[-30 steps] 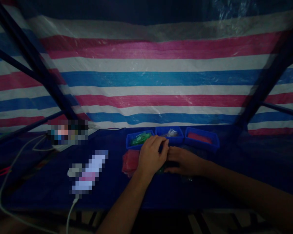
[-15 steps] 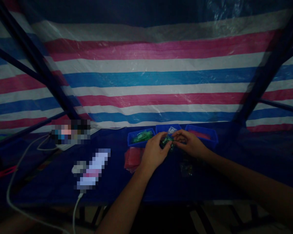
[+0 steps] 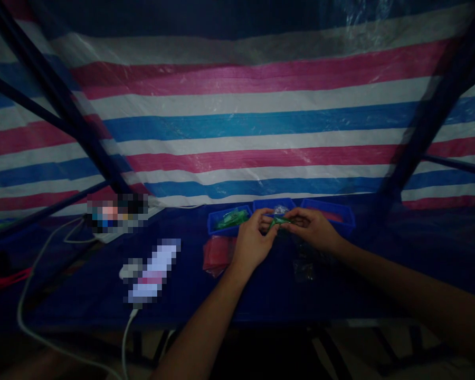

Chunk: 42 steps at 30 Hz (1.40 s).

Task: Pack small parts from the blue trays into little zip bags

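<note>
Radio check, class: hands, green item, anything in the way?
Left hand and right hand pinching green item. Item by middle blue tray. Red packets beside left hand might crowd it.

the person's left hand (image 3: 255, 240) and right hand (image 3: 317, 230) are bare, with slim fingers (image 3: 298, 212) whose nails are too dim and small to make out; the left forearm (image 3: 211, 314) and right forearm (image 3: 404, 285) are bare too, up to where the edges of the view cut them off. both forearms have a smooth outline, narrow at the wrist and broader toward the elbow, the right one in deeper shadow; between them, low down, a black area (image 3: 277, 353) is too dark to tell as clothing or shadow.
</note>
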Each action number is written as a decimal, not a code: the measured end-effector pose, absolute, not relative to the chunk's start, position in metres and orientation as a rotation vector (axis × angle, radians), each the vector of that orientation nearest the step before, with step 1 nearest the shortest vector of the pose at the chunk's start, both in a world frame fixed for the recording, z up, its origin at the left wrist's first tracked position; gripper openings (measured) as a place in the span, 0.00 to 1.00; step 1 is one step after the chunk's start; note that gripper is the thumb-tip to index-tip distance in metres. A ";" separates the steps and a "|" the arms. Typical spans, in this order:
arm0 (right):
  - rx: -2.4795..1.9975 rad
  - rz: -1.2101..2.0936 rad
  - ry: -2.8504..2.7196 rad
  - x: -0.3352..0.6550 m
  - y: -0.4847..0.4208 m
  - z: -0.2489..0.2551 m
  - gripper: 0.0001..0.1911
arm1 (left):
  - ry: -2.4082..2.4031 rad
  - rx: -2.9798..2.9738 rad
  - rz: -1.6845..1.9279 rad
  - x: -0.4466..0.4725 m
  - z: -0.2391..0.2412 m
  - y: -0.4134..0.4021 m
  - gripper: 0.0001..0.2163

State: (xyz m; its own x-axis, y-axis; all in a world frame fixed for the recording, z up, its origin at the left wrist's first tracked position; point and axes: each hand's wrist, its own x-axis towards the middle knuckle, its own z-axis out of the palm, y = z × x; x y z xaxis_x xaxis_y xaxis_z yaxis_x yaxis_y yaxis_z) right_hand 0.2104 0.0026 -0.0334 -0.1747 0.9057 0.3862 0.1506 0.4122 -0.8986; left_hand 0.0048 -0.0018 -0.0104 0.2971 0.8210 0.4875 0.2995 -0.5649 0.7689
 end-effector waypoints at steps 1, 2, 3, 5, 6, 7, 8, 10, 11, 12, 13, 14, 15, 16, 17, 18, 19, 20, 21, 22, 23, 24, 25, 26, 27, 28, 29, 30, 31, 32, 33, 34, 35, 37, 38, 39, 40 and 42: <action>-0.952 0.887 -1.615 0.211 0.003 -0.034 0.18 | 1.028 2.039 1.243 0.005 -0.011 -0.002 0.15; -0.950 0.867 -1.606 0.211 0.003 -0.034 0.18 | 1.069 2.082 1.255 0.004 -0.010 -0.003 0.14; -0.949 0.831 -1.592 0.211 0.003 -0.034 0.18 | 1.116 2.145 1.273 0.003 -0.009 -0.004 0.14; -0.969 0.685 -1.570 0.211 0.002 -0.032 0.16 | 1.194 2.290 1.292 0.001 -0.006 -0.007 0.14; -0.988 0.578 -1.574 0.211 0.001 -0.031 0.14 | 1.207 2.346 1.273 0.000 -0.004 -0.009 0.14; -1.006 0.470 -1.598 0.211 0.000 -0.030 0.12 | 1.197 2.371 1.239 0.000 -0.002 -0.011 0.16; -1.017 0.379 -1.643 0.211 -0.001 -0.028 0.11 | 1.161 2.363 1.203 0.000 -0.001 -0.013 0.17; -0.990 0.273 -1.757 0.212 -0.004 -0.025 0.07 | 1.052 2.289 1.163 0.001 0.002 -0.016 0.18; -0.953 0.256 -1.813 0.212 -0.005 -0.023 0.07 | 1.008 2.246 1.165 0.002 0.003 -0.017 0.18; -0.906 0.252 -1.864 0.212 -0.006 -0.022 0.06 | 0.982 2.209 1.177 0.002 0.004 -0.018 0.18; -0.853 0.252 -1.911 0.213 -0.007 -0.021 0.06 | 0.977 2.179 1.193 0.003 0.004 -0.017 0.17; -0.799 0.251 -1.950 0.213 -0.008 -0.020 0.06 | 0.994 2.154 1.206 0.003 0.003 -0.016 0.17; -0.756 0.256 -1.983 0.213 -0.008 -0.019 0.07 | 1.031 2.129 1.219 0.002 0.002 -0.014 0.16; -0.734 0.266 -2.000 0.212 -0.009 -0.019 0.06 | 1.080 2.106 1.232 0.002 0.001 -0.012 0.14; -0.734 0.278 -1.991 0.212 -0.009 -0.018 0.06 | 1.130 2.086 1.244 0.001 -0.001 -0.010 0.11; -0.760 0.294 -1.949 0.212 -0.009 -0.019 0.06 | 1.171 2.072 1.253 0.000 -0.002 -0.008 0.09; -0.801 0.321 -1.881 0.212 -0.008 -0.019 0.07 | 1.192 2.064 1.260 0.000 -0.004 -0.006 0.07; -0.841 0.368 -1.798 0.212 -0.007 -0.021 0.09 | 1.184 2.060 1.264 0.000 -0.005 -0.005 0.06; -0.868 0.437 -1.719 0.211 -0.006 -0.022 0.13 | 1.148 2.055 1.259 0.001 -0.005 -0.004 0.08; -0.877 0.526 -1.658 0.211 -0.005 -0.024 0.18 | 1.098 2.050 1.249 0.002 -0.006 -0.004 0.10; -0.875 0.628 -1.625 0.212 -0.003 -0.026 0.21 | 1.049 2.046 1.232 0.003 -0.006 -0.005 0.13; -0.870 0.724 -1.621 0.212 -0.002 -0.028 0.22 | 1.011 2.045 1.212 0.004 -0.006 -0.006 0.16; -0.871 0.797 -1.639 0.213 -0.001 -0.029 0.22 | 0.987 2.047 1.187 0.005 -0.006 -0.007 0.18; -0.882 0.840 -1.669 0.214 -0.001 -0.030 0.20 | 0.980 2.056 1.165 0.006 -0.005 -0.008 0.20; -0.903 0.851 -1.698 0.214 0.000 -0.031 0.17 | 0.988 2.072 1.154 0.006 -0.005 -0.009 0.20; -0.929 0.840 -1.715 0.215 0.001 -0.032 0.15 | 1.010 2.097 1.159 0.005 -0.005 -0.009 0.21; -0.955 0.820 -1.714 0.215 0.001 -0.032 0.15 | 1.041 2.130 1.178 0.005 -0.004 -0.009 0.21; -0.977 0.798 -1.695 0.215 0.002 -0.032 0.15 | 1.081 2.170 1.213 0.004 -0.004 -0.009 0.20; -0.993 0.778 -1.659 0.215 0.002 -0.032 0.15 | 1.122 2.216 1.249 0.003 -0.003 -0.009 0.18; -1.003 0.762 -1.618 0.215 0.003 -0.032 0.16 | 1.158 2.262 1.275 0.002 -0.003 -0.009 0.16; -1.010 0.746 -1.573 0.215 0.004 -0.032 0.16 | 1.179 2.297 1.280 0.001 -0.002 -0.009 0.14; -1.013 0.729 -1.532 0.215 0.004 -0.032 0.17 | 1.177 2.317 1.263 0.001 -0.001 -0.010 0.13; -1.014 0.707 -1.498 0.215 0.005 -0.032 0.17 | 1.148 2.320 1.232 0.001 -0.001 -0.011 0.13; -1.023 0.657 -1.477 0.215 0.004 -0.032 0.17 | 1.037 2.284 1.169 0.003 -0.001 -0.013 0.16; -1.031 0.635 -1.497 0.215 0.003 -0.032 0.16 | 0.982 2.256 1.158 0.004 -0.001 -0.015 0.18; -1.033 0.619 -1.538 0.215 0.002 -0.031 0.15 | 0.938 2.232 1.157 0.005 -0.002 -0.016 0.19; -1.024 0.609 -1.602 0.215 0.000 -0.030 0.13 | 0.913 2.213 1.163 0.006 -0.003 -0.017 0.20; -0.972 0.597 -1.758 0.214 -0.004 -0.028 0.11 | 0.912 2.191 1.169 0.007 -0.005 -0.016 0.21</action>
State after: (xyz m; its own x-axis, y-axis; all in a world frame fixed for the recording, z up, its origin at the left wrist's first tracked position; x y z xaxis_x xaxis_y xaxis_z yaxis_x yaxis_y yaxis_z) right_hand 0.2136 -0.0043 -0.0281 -0.1779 0.8305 0.5279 0.3370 0.5554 -0.7602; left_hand 0.0071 -0.0164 -0.0045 0.4101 0.7467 0.5237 0.3262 -0.6563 0.6803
